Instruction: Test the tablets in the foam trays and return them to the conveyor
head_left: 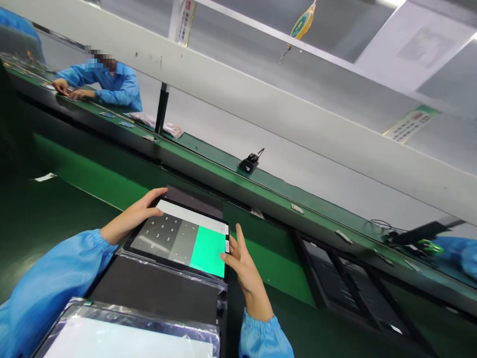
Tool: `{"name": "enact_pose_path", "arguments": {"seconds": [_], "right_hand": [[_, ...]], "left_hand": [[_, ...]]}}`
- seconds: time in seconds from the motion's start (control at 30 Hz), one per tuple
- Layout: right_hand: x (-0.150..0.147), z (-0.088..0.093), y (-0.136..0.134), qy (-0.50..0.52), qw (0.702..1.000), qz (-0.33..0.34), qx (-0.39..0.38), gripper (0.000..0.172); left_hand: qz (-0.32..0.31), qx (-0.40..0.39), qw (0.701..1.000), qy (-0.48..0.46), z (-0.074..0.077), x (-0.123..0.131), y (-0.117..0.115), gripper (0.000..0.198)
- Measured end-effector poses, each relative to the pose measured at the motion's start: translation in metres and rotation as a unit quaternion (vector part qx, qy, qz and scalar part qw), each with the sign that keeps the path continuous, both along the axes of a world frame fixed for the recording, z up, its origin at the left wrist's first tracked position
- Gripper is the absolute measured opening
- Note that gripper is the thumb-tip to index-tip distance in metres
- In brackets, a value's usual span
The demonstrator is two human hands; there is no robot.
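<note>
A black tablet (pixel 179 233) lies low in the middle of the head view. Its screen shows a grey number keypad and a bright green block. My left hand (pixel 136 215) grips the tablet's far left corner, thumb lying on the screen edge. My right hand (pixel 242 261) holds the right edge, fingers curled against the frame. Under the tablet lies a dark foam pad (pixel 156 291) in clear plastic wrap. Both my sleeves are blue.
A green conveyor line (pixel 223 171) runs diagonally behind the tablet. A small black device (pixel 249 162) sits on it. A person in blue (pixel 108 82) works at the far left. A wrapped white sheet (pixel 126 343) lies near me; a black tray (pixel 346 278) sits right.
</note>
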State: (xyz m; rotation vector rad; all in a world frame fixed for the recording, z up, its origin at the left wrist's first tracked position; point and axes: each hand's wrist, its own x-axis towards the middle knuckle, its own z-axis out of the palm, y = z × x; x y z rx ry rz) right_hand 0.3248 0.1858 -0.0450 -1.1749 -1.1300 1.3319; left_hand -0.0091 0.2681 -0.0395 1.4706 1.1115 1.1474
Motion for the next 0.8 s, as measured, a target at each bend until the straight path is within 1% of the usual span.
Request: {"name": "enact_pose_path", "arguments": {"seconds": [0.13,0.2,0.33,0.4,0.47,0.57,0.67,0.73,0.8], "right_hand": [[-0.007,0.005,-0.002,0.008,1.0,-0.019,0.006,0.109],[-0.011,0.007,-0.003,0.001,1.0,-0.028,0.005,0.108],[-0.013,0.011,-0.003,0.015,1.0,-0.018,0.017,0.107],[-0.012,0.011,-0.004,0.018,1.0,-0.004,0.02,0.107],[-0.011,0.011,-0.005,0.004,1.0,0.011,0.021,0.112],[-0.011,0.012,-0.006,-0.033,0.999,0.023,0.018,0.117],[-0.014,0.014,-0.007,-0.035,0.999,0.016,0.019,0.112],[-0.014,0.013,-0.006,-0.031,0.999,0.006,0.021,0.108],[-0.011,0.011,-0.006,-0.033,0.999,0.011,0.016,0.108]], "left_hand": [[-0.004,0.018,0.995,0.094,-0.001,0.0,0.001,0.086],[-0.014,0.024,0.994,0.107,0.0,-0.002,0.0,0.089],[-0.044,0.005,0.998,0.046,0.001,-0.012,0.002,0.085],[-0.046,-0.005,0.998,0.037,0.001,-0.017,0.004,0.085],[-0.036,-0.02,0.999,0.031,0.0,-0.02,0.005,0.085],[-0.026,-0.052,0.998,-0.012,0.001,-0.02,0.003,0.082],[-0.011,-0.063,0.997,-0.045,0.002,-0.017,-0.002,0.077],[0.001,-0.057,0.997,-0.045,0.003,-0.014,-0.005,0.075],[0.004,-0.048,0.998,-0.036,0.004,-0.012,-0.007,0.075]]}}
